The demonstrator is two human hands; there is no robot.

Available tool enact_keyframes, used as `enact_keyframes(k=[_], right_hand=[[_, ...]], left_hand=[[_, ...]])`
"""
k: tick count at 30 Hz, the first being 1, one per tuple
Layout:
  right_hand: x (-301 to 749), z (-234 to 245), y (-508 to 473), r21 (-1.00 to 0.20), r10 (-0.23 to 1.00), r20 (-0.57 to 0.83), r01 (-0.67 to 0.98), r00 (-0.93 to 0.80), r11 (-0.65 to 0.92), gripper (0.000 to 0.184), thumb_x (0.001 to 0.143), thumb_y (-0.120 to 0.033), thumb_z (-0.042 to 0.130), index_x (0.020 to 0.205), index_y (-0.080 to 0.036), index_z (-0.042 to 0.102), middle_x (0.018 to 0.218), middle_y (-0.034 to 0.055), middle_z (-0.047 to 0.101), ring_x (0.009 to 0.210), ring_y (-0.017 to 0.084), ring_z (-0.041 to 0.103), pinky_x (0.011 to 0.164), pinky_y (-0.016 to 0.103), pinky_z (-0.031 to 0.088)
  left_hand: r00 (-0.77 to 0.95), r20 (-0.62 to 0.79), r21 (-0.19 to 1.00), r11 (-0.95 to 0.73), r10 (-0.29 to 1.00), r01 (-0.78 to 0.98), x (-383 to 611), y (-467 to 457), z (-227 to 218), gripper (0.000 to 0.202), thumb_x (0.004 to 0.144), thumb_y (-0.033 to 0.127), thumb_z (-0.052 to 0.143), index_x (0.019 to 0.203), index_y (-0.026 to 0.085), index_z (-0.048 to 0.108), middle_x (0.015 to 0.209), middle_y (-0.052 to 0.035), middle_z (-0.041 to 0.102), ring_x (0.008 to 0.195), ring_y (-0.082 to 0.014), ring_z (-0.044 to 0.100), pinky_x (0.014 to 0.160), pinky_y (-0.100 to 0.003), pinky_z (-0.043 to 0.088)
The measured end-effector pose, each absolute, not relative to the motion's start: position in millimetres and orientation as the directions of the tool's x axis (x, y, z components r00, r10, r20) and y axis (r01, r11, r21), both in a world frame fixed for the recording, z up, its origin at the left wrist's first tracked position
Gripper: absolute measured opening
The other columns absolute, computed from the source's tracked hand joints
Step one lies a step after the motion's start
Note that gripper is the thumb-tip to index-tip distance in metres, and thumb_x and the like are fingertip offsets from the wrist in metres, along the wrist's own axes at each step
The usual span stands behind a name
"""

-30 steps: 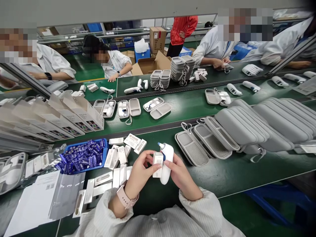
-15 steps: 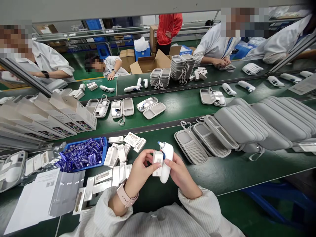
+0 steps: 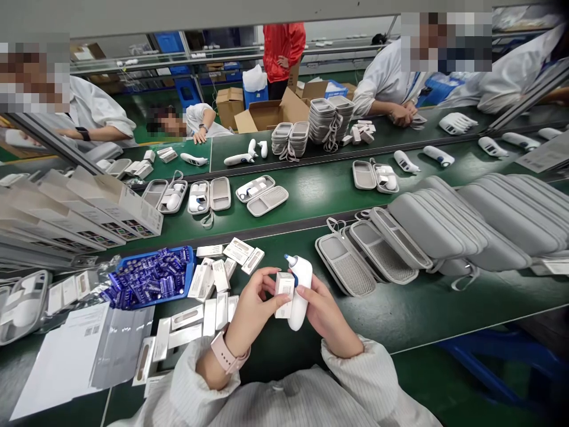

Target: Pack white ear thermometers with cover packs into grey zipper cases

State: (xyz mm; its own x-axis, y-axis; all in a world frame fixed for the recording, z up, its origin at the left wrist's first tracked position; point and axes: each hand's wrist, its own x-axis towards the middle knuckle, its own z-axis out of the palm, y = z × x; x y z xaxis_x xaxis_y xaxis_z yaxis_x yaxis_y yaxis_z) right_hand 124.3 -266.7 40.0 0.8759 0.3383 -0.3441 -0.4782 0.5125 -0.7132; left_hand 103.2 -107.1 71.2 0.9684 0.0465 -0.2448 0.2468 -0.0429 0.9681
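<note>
My left hand [image 3: 251, 311] pinches a small white box [image 3: 283, 294] with its fingers closed round it. My right hand [image 3: 326, 317] grips a white ear thermometer [image 3: 300, 290] with a blue tip, held upright beside the box. Both hands hover just above the near edge of the green table [image 3: 413, 311]. Small white boxes [image 3: 213, 281] lie scattered to the left of my hands. A blue tray [image 3: 189, 270] of batteries sits further left. Open grey cases [image 3: 360, 261] lie to the right.
A row of shut grey cases [image 3: 480, 219] fills the right side. White cartons [image 3: 89, 207] line the left. Open cases with thermometers [image 3: 208, 196] ride the conveyor belt [image 3: 320, 190]. Papers [image 3: 66, 356] lie at the near left. Several co-workers in white coats [image 3: 382, 83] work on the far side.
The open cases on the belt have slid to the left. A person in red at the back has walked left. My hands hold the box and thermometer as before.
</note>
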Motion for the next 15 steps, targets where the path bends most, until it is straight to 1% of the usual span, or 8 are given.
enact_keyframes(k=[6,15], right_hand=[[123.6,38.6,-267.0,-0.714,0.332,-0.353,-0.481,0.875,0.509,0.043,0.066,-0.038,0.089,0.105,-0.026,0.075,0.098,0.0019,0.072,0.089,0.019,0.063,0.075,0.029,0.051],[124.5,36.9,-272.2,-0.724,0.312,-0.361,-0.475,0.879,0.500,0.041,0.068,-0.038,0.086,0.105,-0.025,0.073,0.099,0.0030,0.073,0.091,0.023,0.064,0.081,0.034,0.049]], left_hand=[[0.970,-0.238,0.969,-0.050,0.047,0.240,101.8,-106.5,72.2,0.051,0.068,0.031,0.078,0.114,0.019,0.059,0.078,0.0028,0.057,0.077,-0.0177,0.055,0.073,-0.031,0.039],[0.973,-0.226,0.972,-0.053,0.046,0.229,104.0,-112.6,68.1,0.052,0.070,0.031,0.078,0.116,0.021,0.057,0.080,0.0028,0.056,0.077,-0.0166,0.055,0.071,-0.030,0.041]])
